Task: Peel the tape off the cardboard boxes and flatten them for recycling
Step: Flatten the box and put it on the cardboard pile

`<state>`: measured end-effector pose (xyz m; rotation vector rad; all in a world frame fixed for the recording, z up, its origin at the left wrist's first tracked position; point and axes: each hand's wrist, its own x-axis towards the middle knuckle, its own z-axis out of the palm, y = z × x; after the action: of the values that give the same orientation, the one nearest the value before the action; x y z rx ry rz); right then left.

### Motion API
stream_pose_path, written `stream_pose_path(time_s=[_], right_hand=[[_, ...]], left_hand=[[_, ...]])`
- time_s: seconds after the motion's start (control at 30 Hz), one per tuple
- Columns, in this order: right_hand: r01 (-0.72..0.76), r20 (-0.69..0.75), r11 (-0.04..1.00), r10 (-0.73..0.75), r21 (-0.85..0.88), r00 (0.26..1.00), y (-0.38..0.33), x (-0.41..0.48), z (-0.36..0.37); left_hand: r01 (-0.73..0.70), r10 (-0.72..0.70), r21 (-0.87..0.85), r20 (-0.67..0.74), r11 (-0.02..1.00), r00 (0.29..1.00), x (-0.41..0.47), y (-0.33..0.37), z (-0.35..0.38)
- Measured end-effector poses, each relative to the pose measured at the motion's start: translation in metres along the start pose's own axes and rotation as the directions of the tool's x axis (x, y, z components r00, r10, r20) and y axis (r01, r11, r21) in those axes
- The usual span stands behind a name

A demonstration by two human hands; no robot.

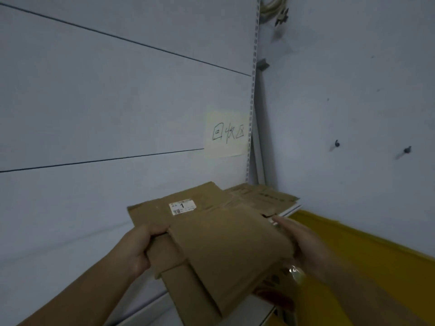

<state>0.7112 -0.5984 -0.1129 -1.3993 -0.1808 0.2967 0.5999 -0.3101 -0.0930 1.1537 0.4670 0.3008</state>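
Flat box (223, 243) lengthwise away (label (182, 207) far)

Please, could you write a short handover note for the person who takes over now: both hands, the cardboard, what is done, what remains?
Left hand: grips the left edge of the flattened box.
Right hand: holds its right edge.
Pile of flattened cardboard: on the shelf in the corner, below the handwritten note.
Done: this box is flat.
Left: lay it on the pile; a shiny bit near the right hand may be tape, so check.
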Motion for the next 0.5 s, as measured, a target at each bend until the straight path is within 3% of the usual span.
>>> stream_pose_path(time_s=[0.17,0.3,0.43,0.5], right_hand=[[-0.051,0.142,0.954,0.096,-0.294,0.985,-0.004,0.049,-0.031],[0.146,0.276,0.85,-0.001,-0.506,0.961,-0.019,0.075,-0.05],[0.23,0.4,0.839,-0.017,-0.492,0.917,-0.035,0.106,-0.081],[0.174,0.471,0.896,0.043,-0.408,0.881,-0.041,0.125,-0.085]], left_hand=[[0.01,-0.007,0.082,-0.029,0.997,1.0,0.022,-0.013,0.038],[0.0,0.011,0.082,-0.128,0.997,0.992,0.028,-0.026,0.069],[-0.04,0.056,0.087,-0.194,0.995,0.979,0.032,-0.036,0.099],[-0.047,0.068,0.093,-0.234,0.995,0.97,0.033,-0.037,0.107]])
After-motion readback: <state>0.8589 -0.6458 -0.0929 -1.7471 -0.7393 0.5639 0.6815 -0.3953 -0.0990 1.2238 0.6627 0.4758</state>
